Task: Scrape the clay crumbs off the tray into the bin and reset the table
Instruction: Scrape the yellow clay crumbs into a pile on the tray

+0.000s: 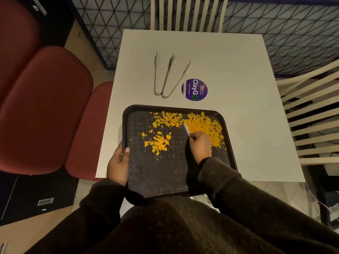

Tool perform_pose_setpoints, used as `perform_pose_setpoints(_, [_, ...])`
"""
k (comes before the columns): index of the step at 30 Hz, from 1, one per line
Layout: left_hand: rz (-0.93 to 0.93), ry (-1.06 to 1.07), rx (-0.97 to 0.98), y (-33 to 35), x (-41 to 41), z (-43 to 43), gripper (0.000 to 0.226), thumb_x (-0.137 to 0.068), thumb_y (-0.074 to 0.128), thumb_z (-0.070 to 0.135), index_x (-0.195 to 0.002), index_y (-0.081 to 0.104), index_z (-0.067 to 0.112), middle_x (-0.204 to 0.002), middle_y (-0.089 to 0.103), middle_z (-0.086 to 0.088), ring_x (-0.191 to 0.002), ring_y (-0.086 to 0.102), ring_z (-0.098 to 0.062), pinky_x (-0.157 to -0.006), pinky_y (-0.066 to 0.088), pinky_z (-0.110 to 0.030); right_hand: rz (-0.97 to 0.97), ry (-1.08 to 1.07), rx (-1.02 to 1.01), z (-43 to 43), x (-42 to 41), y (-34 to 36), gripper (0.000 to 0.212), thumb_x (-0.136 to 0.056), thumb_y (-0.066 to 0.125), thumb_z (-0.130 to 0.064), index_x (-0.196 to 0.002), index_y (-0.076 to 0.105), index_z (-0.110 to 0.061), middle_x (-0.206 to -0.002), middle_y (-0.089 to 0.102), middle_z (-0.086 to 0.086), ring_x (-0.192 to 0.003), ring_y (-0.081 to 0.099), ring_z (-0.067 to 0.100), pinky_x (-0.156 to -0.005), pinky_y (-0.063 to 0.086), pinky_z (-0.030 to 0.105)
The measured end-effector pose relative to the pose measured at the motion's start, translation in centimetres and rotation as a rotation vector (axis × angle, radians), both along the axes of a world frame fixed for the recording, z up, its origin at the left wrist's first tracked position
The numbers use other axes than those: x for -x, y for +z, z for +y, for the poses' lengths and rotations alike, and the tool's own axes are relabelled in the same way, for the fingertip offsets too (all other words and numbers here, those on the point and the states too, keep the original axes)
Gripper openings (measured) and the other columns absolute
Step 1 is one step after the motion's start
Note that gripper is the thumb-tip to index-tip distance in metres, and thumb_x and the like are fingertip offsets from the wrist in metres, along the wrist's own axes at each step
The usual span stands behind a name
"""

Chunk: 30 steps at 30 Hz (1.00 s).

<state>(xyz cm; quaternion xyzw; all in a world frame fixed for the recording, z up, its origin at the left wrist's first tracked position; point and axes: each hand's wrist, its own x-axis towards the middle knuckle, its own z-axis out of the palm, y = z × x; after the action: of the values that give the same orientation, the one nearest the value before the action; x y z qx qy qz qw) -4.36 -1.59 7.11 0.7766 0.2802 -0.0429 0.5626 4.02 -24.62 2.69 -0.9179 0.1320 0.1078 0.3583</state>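
Note:
A dark brown tray (146, 176) lies at the near edge of the white table (238, 79), its near end jutting over the edge. Orange clay crumbs (201, 123) lie mostly in the tray's far right part, with a smaller heap (158, 142) left of centre. My left hand (118, 162) grips the tray's left rim, thumb on top. My right hand (200, 145) holds a thin white scraper (186, 129) whose far end reaches into the far crumbs. No bin is in view.
Two metal tongs (166, 76) lie on the table beyond the tray, beside a round purple "ClayGo" sticker (194, 89). Red padded seats (45, 107) stand to the left. Pale slatted chairs stand at the far side (187, 13) and at the right (311, 116).

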Motion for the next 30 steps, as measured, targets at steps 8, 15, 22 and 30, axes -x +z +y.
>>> perform_pose_setpoints(8, [0.007, 0.008, 0.018, -0.3, 0.0, 0.2, 0.039, -0.098, 0.038, 0.023, -0.135, 0.044, 0.016, -0.122, 0.056, 0.002, -0.11, 0.052, -0.016, -0.103, 0.037, -0.033, 0.023, -0.185, -0.01, -1.8, -0.8, -0.3, 0.022, -0.089, 0.053, -0.007, -0.106, 0.068, -0.003, -0.101, 0.07, 0.017, -0.088, 0.064, 0.029, -0.084, 0.052, 0.037])
perform_pose_setpoints(15, [0.01, 0.015, 0.026, -0.4, -0.4, 0.4, 0.04, -0.098, 0.038, 0.024, -0.136, 0.044, 0.014, -0.129, 0.055, -0.002, -0.115, 0.051, -0.017, -0.101, 0.036, -0.031, -0.037, 0.111, -0.018, -1.2, 5.1, 0.3, 0.018, -0.085, 0.058, -0.005, -0.095, 0.069, -0.015, -0.095, 0.069, 0.004, -0.086, 0.062, 0.019, -0.086, 0.05, 0.039])
perform_pose_setpoints(22, [0.003, 0.016, 0.016, -0.5, -0.6, 0.5, 0.038, -0.098, 0.038, 0.02, -0.134, 0.046, 0.013, -0.127, 0.056, -0.002, -0.115, 0.052, -0.017, -0.101, 0.037, -0.03, -0.074, 0.125, 0.141, -3.2, 6.5, -1.8, 0.015, -0.087, 0.055, -0.009, -0.085, 0.069, -0.016, -0.083, 0.069, 0.006, -0.082, 0.061, 0.029, -0.078, 0.037, 0.038])
perform_pose_setpoints(30, [0.006, 0.005, 0.036, -0.2, -0.3, 0.3, 0.038, -0.098, 0.036, 0.019, -0.135, 0.045, 0.013, -0.125, 0.057, -0.004, -0.11, 0.054, -0.017, -0.096, 0.039, -0.027, 0.05, -0.109, 0.137, -5.2, 1.4, -1.2, 0.019, -0.091, 0.05, -0.005, -0.099, 0.067, -0.01, -0.103, 0.069, 0.014, -0.1, 0.057, 0.036, -0.104, 0.03, 0.048])
